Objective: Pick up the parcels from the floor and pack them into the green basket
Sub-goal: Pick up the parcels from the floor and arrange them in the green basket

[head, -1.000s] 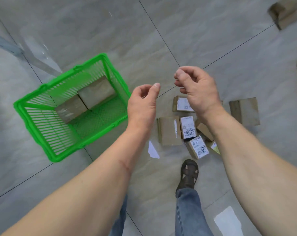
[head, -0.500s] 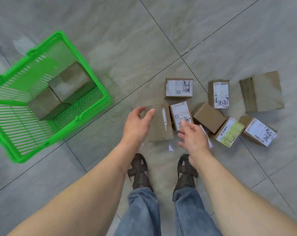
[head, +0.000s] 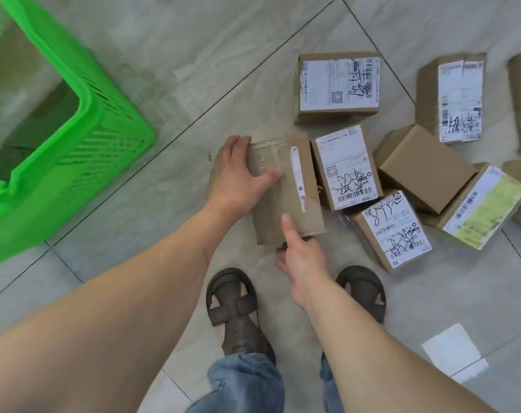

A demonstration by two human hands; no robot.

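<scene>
— Head view: where's the parcel (head: 286, 189)?

— On the floor (head: 178, 79), long axis running away from the feet. Left hand (head: 238, 177) grips its left side, right hand (head: 301, 251) pinches the near end (basket (head: 83, 144) lies left).

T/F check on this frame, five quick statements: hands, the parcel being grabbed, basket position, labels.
1. Both hands are on the same parcel. True: the left hand holds the far left end of the plain brown parcel and the right hand holds its near edge.
2. The green basket sits to the right of the parcels. False: it is at the left of the view.
3. The gripped parcel shows a large white shipping label on top. False: only a narrow white strip; the neighbouring labelled parcel has the large label.
4. Several parcels lie on the floor. True.
5. The person is barefoot. False: brown sandals.
</scene>
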